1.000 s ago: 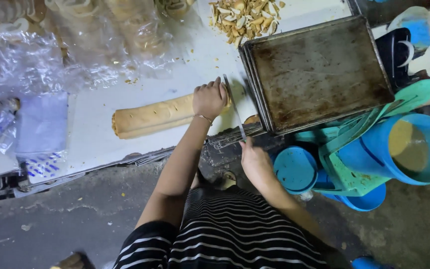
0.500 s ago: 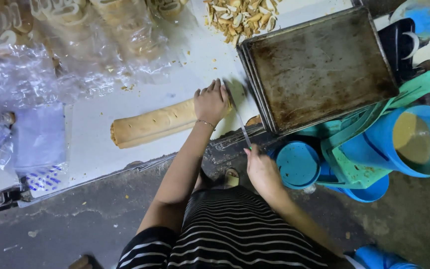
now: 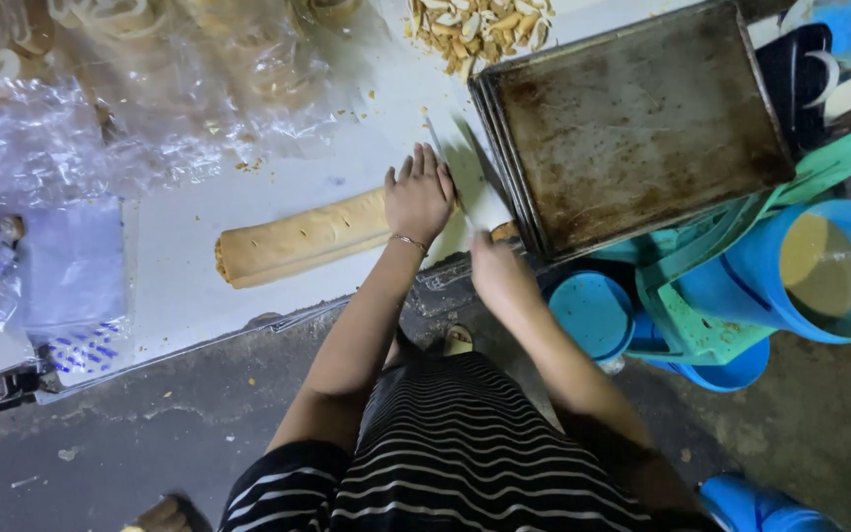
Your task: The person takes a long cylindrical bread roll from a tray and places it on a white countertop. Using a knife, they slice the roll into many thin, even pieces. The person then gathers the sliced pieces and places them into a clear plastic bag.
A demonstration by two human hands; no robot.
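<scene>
- White worktable seen from above, dark floor below it; landmark for all positions: the stacked metal baking trays.
- Long baked loaf lies flat on the table, well left of the trays, its near end pointing toward them.
- Left hand rests palm-down on the loaf's tray-side end, fingers spread and pressing, not curled round it.
- Right hand sits just off the trays' lower left corner, clenched on a knife; the blade runs up between the loaf end and the trays' left edge.
- Judgement: slicing step in hand; the next cut calls for a steady loaf and fingers kept back from the blade.
- Pile of cut slices lies above the trays' top left corner.
- Clear plastic bags far left of the trays; blue buckets below their right side.
</scene>
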